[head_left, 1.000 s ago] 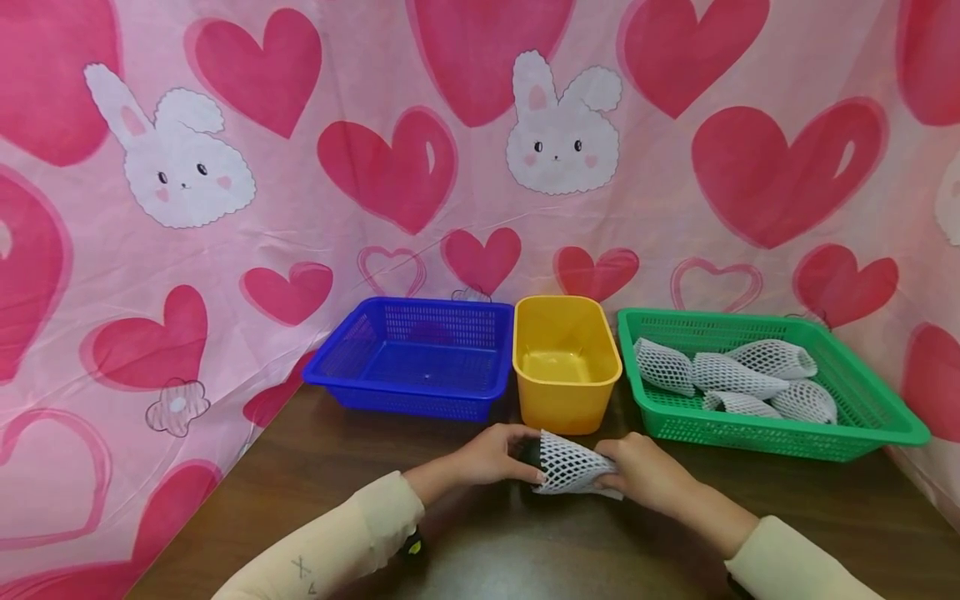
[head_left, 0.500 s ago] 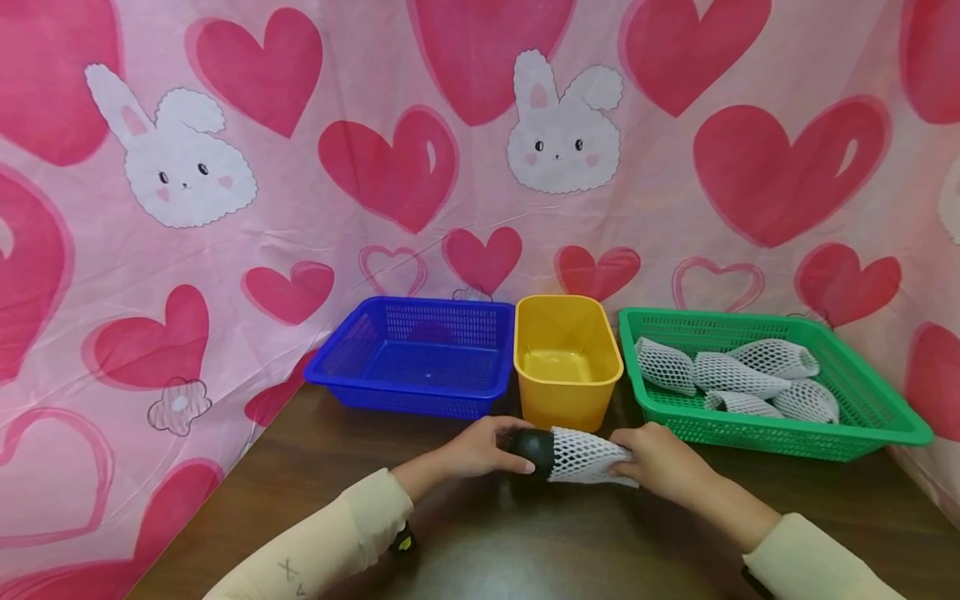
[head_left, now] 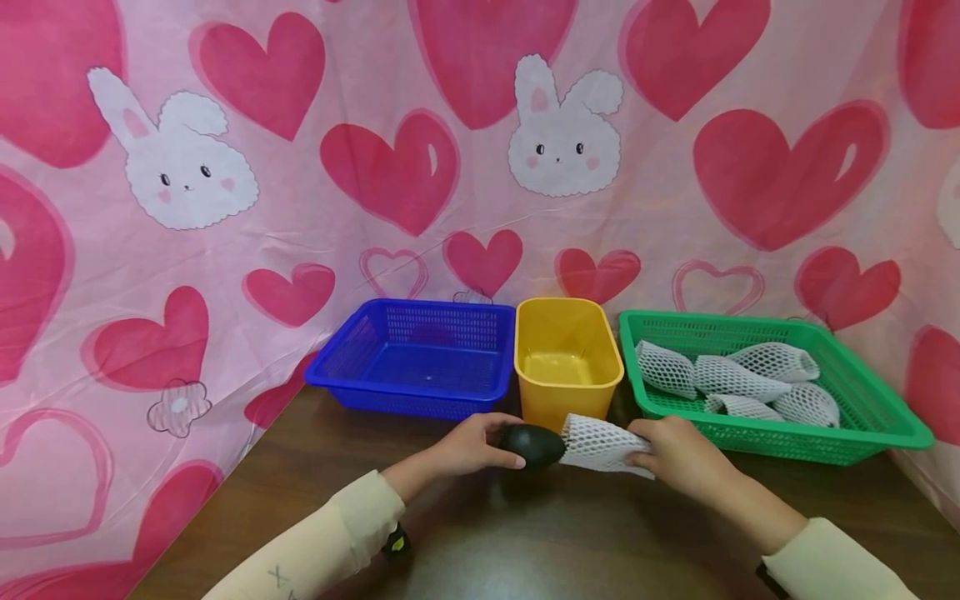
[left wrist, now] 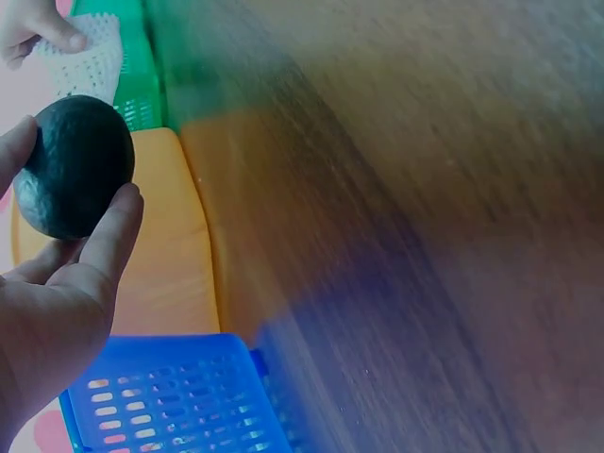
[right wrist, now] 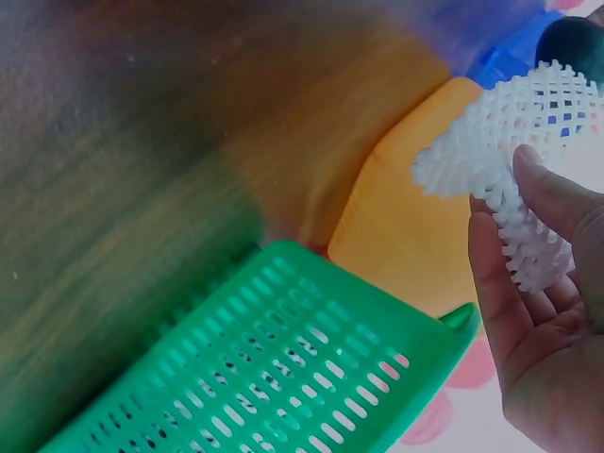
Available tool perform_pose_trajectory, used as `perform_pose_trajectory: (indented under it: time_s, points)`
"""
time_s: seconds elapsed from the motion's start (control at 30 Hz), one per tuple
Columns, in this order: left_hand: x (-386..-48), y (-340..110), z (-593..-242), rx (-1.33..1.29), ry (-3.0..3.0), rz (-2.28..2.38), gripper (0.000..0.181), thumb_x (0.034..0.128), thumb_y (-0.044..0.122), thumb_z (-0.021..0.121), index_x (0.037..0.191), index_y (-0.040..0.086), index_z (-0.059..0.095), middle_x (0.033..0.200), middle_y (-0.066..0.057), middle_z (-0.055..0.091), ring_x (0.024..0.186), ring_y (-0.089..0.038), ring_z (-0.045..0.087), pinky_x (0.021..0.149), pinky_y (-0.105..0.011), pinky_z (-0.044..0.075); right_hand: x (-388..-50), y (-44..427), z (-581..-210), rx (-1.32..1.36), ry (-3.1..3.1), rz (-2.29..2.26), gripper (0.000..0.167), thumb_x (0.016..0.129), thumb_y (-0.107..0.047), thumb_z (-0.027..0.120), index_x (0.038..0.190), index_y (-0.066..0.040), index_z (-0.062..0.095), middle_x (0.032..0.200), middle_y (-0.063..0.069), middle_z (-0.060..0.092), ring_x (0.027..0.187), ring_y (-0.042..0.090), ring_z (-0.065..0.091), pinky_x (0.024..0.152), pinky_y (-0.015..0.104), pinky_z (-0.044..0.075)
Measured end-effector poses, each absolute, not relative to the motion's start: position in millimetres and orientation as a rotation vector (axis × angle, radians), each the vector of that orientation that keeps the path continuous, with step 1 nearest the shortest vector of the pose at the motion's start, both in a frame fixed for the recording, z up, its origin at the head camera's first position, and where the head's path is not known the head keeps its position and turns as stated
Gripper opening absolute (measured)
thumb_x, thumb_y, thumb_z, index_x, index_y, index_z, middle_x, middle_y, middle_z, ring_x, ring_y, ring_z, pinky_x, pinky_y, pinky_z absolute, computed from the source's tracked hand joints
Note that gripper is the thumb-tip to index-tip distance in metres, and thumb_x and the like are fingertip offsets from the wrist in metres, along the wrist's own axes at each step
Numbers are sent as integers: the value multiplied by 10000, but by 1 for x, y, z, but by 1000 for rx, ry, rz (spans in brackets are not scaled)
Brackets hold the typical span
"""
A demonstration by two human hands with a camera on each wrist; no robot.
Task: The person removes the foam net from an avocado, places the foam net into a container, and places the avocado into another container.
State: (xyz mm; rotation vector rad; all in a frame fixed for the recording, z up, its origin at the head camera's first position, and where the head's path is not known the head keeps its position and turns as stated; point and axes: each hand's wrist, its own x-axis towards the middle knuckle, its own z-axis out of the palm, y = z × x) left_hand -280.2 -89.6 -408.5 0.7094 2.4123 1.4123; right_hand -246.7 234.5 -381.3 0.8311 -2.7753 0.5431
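A dark green avocado (head_left: 534,447) is pinched at its left end between the thumb and fingers of my left hand (head_left: 474,445). In the left wrist view the avocado (left wrist: 77,168) shows a bumpy, bare skin. My right hand (head_left: 681,454) grips the far end of a white foam net sleeve (head_left: 602,444). The sleeve's open mouth faces the avocado's right end, right beside it; from the head view I cannot tell whether they touch. Seen from the right wrist, the net sleeve (right wrist: 528,142) is pinched under the thumb and looks flattened there.
Behind the hands stand a blue basket (head_left: 412,400), a yellow bin (head_left: 562,402) and a green basket (head_left: 780,442). Several net-wrapped pieces (head_left: 738,375) lie in the green basket. The brown wooden table (head_left: 525,550) extends towards me, and a pink heart-patterned cloth (head_left: 450,200) hangs behind.
The net sleeve has slid rightwards off the avocado with my right hand, baring the avocado. My left hand has shifted slightly left, still holding the avocado.
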Motion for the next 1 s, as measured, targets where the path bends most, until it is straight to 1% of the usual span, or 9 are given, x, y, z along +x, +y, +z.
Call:
perform_pose_trajectory:
  time_s: [0.17,0.33,0.5,0.7,0.8,1.0]
  points:
    - [-281,-95,-409,709,2423,1409,522,795,184,816,1265,81,616,1141,-29,660,1001,-172,629,839,-319,524,-244,236,-370,800,-2773,528,190,751,-156,831,880,-115,699,740,-115,617,580,18,472,530,243,436]
    - [-280,-99,-408,706,2418,1414,531,801,192,813,1276,74,608,1155,-42,656,1006,-184,627,838,-333,527,-243,236,-360,792,-2759,547,187,759,-154,826,884,-111,694,731,-103,619,567,23,475,512,233,432]
    - [-280,-102,-407,697,2410,1420,549,801,213,813,1289,77,601,1165,-38,652,1008,-174,623,836,-325,525,-242,235,-350,782,-2732,550,189,753,-167,834,872,-122,694,737,-94,628,583,32,498,513,232,442]
    - [-281,-103,-408,696,2408,1424,552,796,205,819,1288,82,602,1151,-33,655,1004,-174,622,833,-338,525,-241,233,-336,779,-2720,577,195,763,-173,827,892,-111,695,772,-64,654,602,55,528,521,240,467]
    - [-281,-104,-408,703,2407,1428,541,796,191,817,1282,81,605,1153,-36,655,1009,-172,623,833,-332,525,-242,232,-329,765,-2728,610,182,772,-168,821,896,-123,694,785,-65,659,614,68,539,538,244,480]
    - [-281,-107,-406,741,2406,1442,542,797,154,813,1282,46,595,1173,-71,647,1023,-189,625,828,-322,527,-251,226,-316,740,-2700,674,176,773,-177,826,878,-111,701,796,-36,668,650,112,568,557,264,516]
